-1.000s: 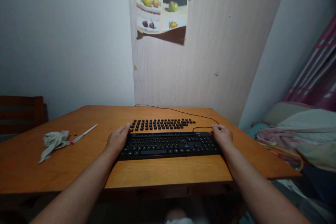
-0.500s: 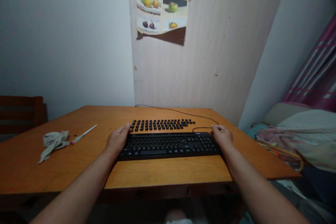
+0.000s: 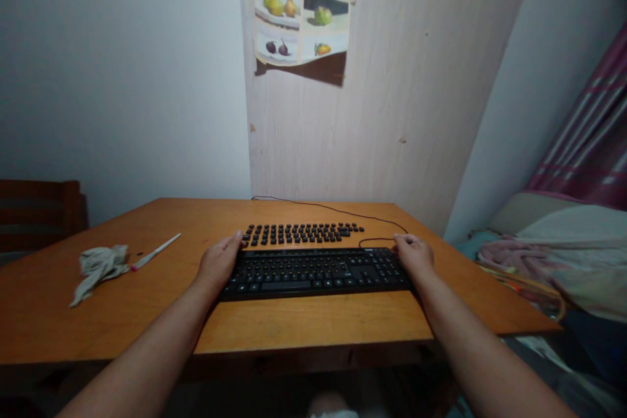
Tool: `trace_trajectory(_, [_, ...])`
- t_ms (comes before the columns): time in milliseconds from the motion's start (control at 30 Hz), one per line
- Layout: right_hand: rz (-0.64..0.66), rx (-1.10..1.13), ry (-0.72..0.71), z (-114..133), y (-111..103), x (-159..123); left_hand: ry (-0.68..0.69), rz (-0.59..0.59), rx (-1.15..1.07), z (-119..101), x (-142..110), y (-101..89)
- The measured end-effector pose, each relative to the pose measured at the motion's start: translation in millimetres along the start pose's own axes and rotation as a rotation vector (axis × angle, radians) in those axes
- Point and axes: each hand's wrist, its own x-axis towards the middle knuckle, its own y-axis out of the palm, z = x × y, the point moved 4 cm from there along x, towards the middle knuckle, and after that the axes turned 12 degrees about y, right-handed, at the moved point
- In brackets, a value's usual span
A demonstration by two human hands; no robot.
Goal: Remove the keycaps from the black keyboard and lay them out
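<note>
A black computer keyboard point(image 3: 304, 274) lies on the wooden table in front of me, many of its keycaps off, leaving rows of bare key posts. My left hand point(image 3: 218, 261) is closed around its left end, with the thumb along the top edge. At the opposite end my right hand point(image 3: 415, 255) grips the right side, fingers curled and partly hidden. Loose black keycaps point(image 3: 294, 233) sit in neat rows just behind the keyboard. A thin black cable point(image 3: 375, 239) runs from the keyboard's back edge, past my right hand.
On the left of the table point(image 3: 313, 323) are a crumpled pale cloth point(image 3: 102, 264) and a white stick-like tool point(image 3: 159, 250) with a pink end. A wooden chair point(image 3: 39, 206) stands at far left. Bedding point(image 3: 553, 248) is heaped at right. Fruit pictures point(image 3: 301, 26) hang on the wall.
</note>
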Motion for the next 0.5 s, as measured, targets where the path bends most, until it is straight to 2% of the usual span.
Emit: trace_trajectory(500, [0.005, 0.003, -0.006, 1.4, -1.8, -2.1, -0.006, -0.004, 0.005, 1.8, 0.9, 0.0])
